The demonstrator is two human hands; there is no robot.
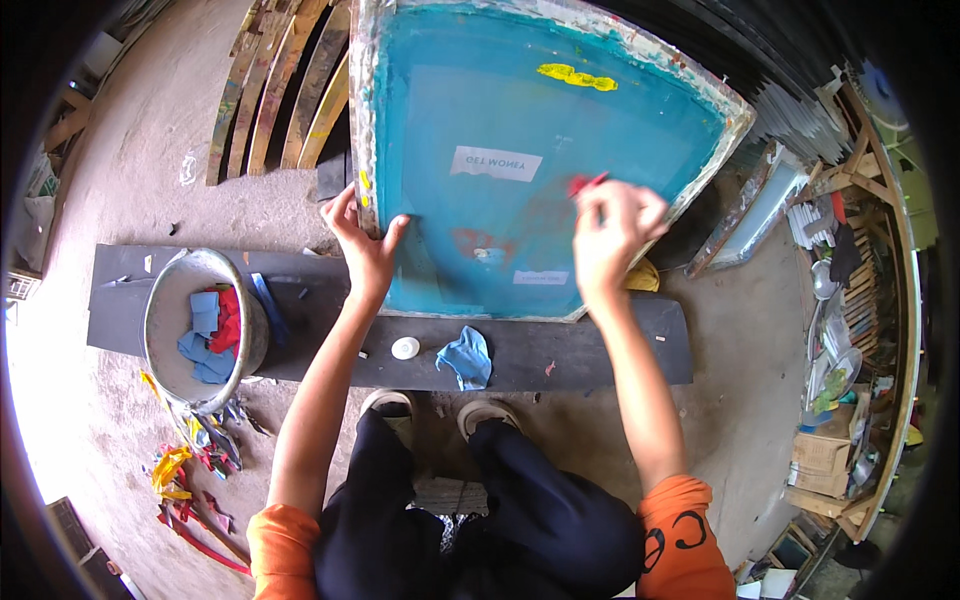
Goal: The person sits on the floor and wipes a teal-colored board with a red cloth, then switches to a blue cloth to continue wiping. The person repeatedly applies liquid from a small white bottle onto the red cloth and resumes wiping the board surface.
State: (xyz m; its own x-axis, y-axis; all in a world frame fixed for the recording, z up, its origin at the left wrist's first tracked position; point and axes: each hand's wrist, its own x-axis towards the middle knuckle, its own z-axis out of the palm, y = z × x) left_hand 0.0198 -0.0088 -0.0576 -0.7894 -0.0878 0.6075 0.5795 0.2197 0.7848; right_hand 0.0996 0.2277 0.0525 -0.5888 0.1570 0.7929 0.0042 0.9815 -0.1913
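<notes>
A silk-screen printing frame point(365, 110) with teal mesh point(450, 110) leans upright in front of me, its lower edge on a low black board point(630, 350). My left hand point(362, 255) grips its left side, thumb over the mesh side and fingers around the outer edge. In my closed right hand point(617, 235) is a small red cloth scrap point(584, 184), held close to the right part of the mesh; whether it touches is unclear. Reddish smears point(483, 243) and a thick yellow streak point(578, 77) mark the mesh.
A grey bucket point(257, 335) of blue and red cloth pieces stands at left. On the board lie a blue cloth point(466, 358) and a small white round thing point(405, 348). Cloth scraps point(172, 470) litter the floor; wooden frames point(275, 90) and another screen point(765, 210) stand around.
</notes>
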